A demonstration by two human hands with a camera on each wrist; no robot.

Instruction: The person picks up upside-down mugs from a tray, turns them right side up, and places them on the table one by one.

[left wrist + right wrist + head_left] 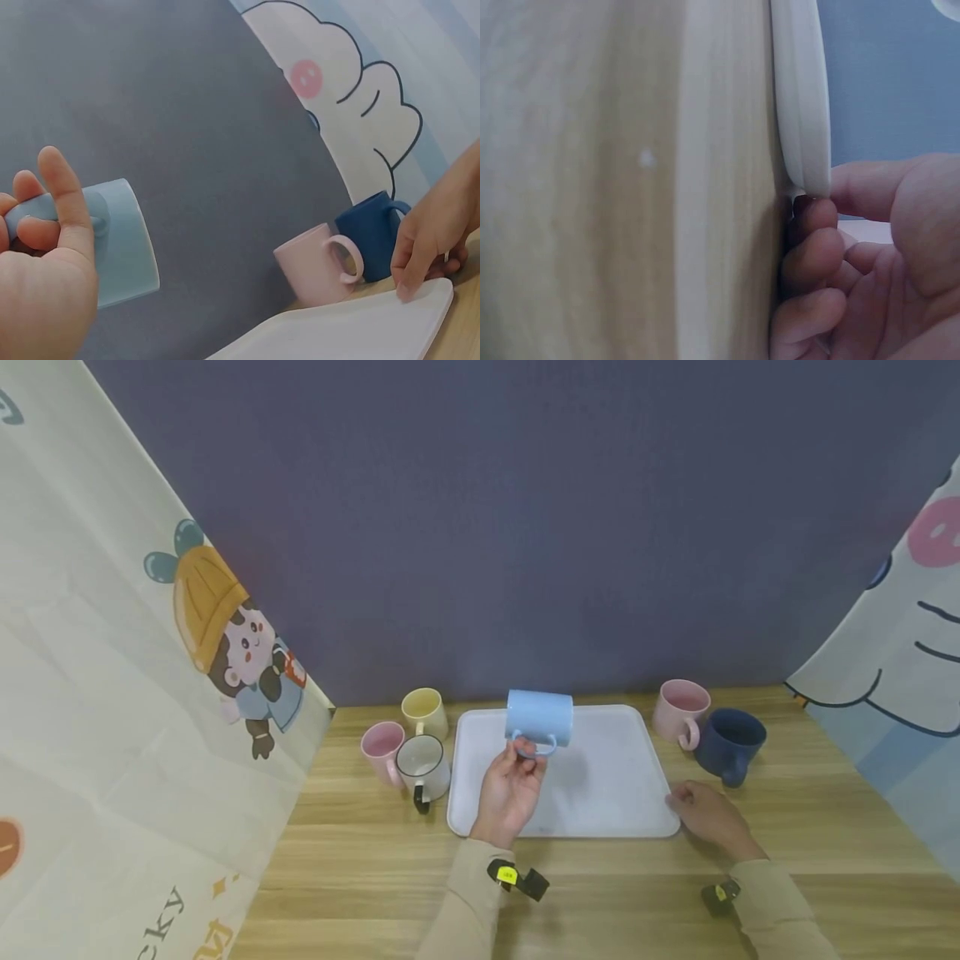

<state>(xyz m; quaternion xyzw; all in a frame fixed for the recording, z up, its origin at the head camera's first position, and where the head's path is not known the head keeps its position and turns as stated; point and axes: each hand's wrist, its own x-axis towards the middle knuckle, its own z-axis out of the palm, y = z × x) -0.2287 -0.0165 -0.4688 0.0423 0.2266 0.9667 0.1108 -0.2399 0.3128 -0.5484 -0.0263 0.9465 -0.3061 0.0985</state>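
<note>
By its handle, the left hand point(512, 793) grips a light blue mug point(538, 717). The mug lies tipped on its side in the air above the white tray point(600, 785). In the left wrist view, the fingers point(71, 199) curl through and around the mug's handle, while the mug's inside is hidden. At the tray's near right corner is the right hand point(708, 814). The right wrist view shows its thumb point(862, 187) on top of the tray rim point(806, 150) and curled fingers below, pinching the edge.
Left of the tray stand a yellow mug point(424, 710), a pink mug point(381, 743) and a white mug point(423, 764) with black handle. Right of it are another pink mug point(678, 710) and a dark blue mug point(731, 743). A dark grey panel point(487, 527) rises behind the wooden table point(360, 877).
</note>
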